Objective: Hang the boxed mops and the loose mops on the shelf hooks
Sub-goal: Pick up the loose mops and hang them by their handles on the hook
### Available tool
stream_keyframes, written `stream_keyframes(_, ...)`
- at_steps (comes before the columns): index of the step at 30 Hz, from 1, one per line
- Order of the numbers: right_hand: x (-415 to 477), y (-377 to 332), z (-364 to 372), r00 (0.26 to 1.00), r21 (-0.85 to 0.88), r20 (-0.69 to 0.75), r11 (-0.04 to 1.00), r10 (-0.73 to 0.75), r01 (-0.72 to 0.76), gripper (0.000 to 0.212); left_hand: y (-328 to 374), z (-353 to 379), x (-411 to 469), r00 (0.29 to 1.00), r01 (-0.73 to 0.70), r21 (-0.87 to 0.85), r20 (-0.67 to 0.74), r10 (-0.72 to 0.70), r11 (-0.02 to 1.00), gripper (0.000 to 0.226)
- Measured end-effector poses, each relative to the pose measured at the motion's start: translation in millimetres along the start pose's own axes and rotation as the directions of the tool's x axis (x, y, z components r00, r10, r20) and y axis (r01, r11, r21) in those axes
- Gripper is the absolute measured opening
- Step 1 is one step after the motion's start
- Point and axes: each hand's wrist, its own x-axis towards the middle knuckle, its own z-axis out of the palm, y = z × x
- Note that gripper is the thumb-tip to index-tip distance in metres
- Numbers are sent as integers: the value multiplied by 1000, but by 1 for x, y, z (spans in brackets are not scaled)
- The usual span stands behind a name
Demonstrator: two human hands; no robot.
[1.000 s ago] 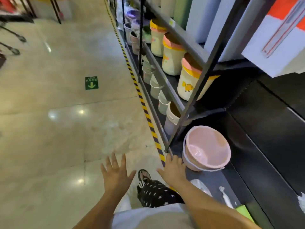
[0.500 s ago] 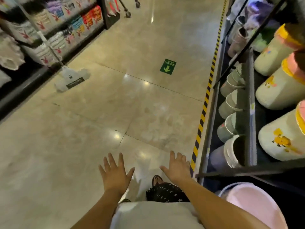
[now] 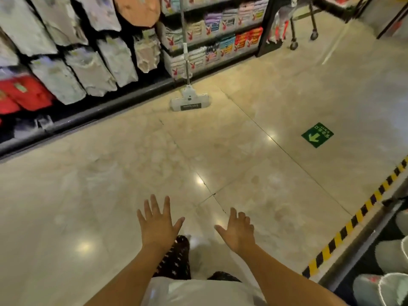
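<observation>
On floor (image 3: 220,155), mop (image 3: 190,102) — handle top cropped

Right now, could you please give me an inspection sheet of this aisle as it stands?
Surface: glossy beige tile floor with lamp glare.
Job's things: one loose mop, head on the floor, handle rising in front of the shelf; no boxed mops or hooks seen.
Clutter: nothing seen.
Hands: left hand and right hand both open and empty, over the floor.
Cables: nothing seen.
Surroundings: packed textiles on the shelf; green arrow sticker; yellow-black tape along the floor's right edge; cart wheels far off.
</observation>
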Motion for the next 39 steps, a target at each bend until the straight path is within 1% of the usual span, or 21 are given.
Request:
stream_keyframes(2,25,-22,-12,998,-50,13,997,-57,57,80,-15,-7,25,999,47,-10,2,-47,999,81)
stream_keyframes(4,53,-44,-27,998,-70,2,995,-66,66,80,-28,-16,57,998,56,-24,-4,-56,998,81)
stream_keyframes(9,118,-106,-75,998,-17,-56,1000,-7,6,82,-46,-62,149,999,-28,-62,-26,26,998,83)
stream_keyframes(13,157,-172,-112,992,-34,-127,999,-24,19,81,-65,-110,209,993,-78,-83,-98,70,993,84)
stream_keyframes(15,176,-208,-124,988,11,-148,999,-34,36,80,-82,-127,240,996,-41,-87,-76,34,995,83)
stream_keyframes(17,188,-240,-129,988,42,-139,996,-73,79,79,-98,-141,267,999,47,-122,-20,-50,991,83)
stream_keyframes(19,197,-263,-131,980,-27,-133,989,-147,145,80,-108,-152,289,995,95,-152,3,-95,984,83)
stream_keyframes(21,213,-274,-137,977,-78,-110,982,-182,174,81,-113,-162,312,998,62,-119,-1,-63,991,82)
stream_keyframes(23,236,-277,-148,986,-34,-93,990,-137,134,81,-113,-170,334,1000,20,-91,7,-20,996,81)
stream_keyframes(26,277,-276,-171,996,79,-93,997,15,-8,80,-108,-182,371,999,4,-92,37,-1,996,82)
stream_keyframes(28,305,-280,-186,994,89,-85,994,73,-65,79,-106,-193,402,999,-13,-80,44,16,997,82)
stream_keyframes(30,337,-290,-200,996,73,-67,996,61,-56,78,-107,-206,442,999,-21,-67,48,24,998,83)
stream_keyframes(32,375,-305,-220,998,16,-55,1000,10,-9,77,-109,-224,490,999,-7,-56,52,10,998,83)
stream_keyframes(35,439,-331,-265,998,-43,-41,998,-44,42,76,-109,-264,563,999,6,-51,34,-4,999,82)
stream_keyframes(37,481,-351,-305,998,-25,-50,999,-35,34,77,-107,-297,611,1000,3,-32,11,-3,999,81)
stream_keyframes(39,518,-372,-347,997,42,-76,999,-8,12,79,-102,-334,654,1000,9,-40,-3,-9,999,82)
